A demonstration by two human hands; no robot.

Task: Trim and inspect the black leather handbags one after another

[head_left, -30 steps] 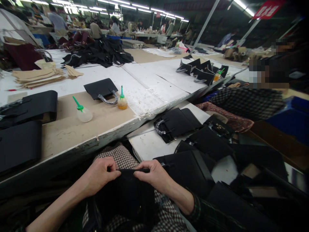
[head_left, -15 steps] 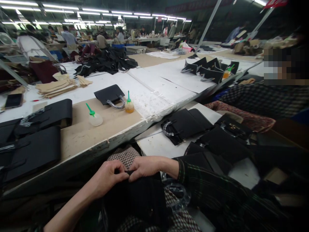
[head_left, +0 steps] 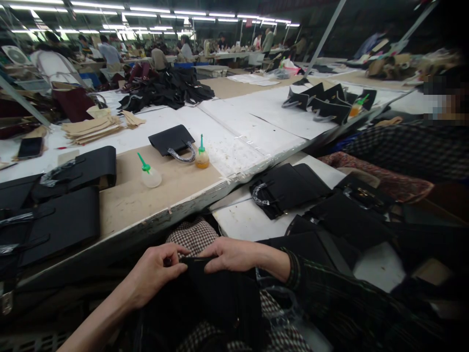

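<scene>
Pinched at the top rim down in the lap, between the left hand (head_left: 161,266) and the right hand (head_left: 234,254), thumbs pressed close against fingers: a dark bag (head_left: 220,293), matte black, lower parts lost in shadow. Around it, rumpled checked cloth (head_left: 192,232). Just ahead, the straight, scuffed edge of the worktable (head_left: 200,199), with only a little room between it and the fingertips. To the right, a low white board (head_left: 234,222), crowded close to the forearm with flat-sided black bags (head_left: 289,188), one with a curved handle in clear film. To the left, on brown paper (head_left: 124,205), more smooth, boxy bags (head_left: 68,220); then two round, green-spouted bottles, one cloudy (head_left: 151,178), one amber at the bottom (head_left: 202,160), beside a small black handbag (head_left: 172,139). Farther off, a broad flat stretch of white paper (head_left: 252,105), stacked tan sheets (head_left: 91,129) and a limp black heap (head_left: 168,90).
</scene>
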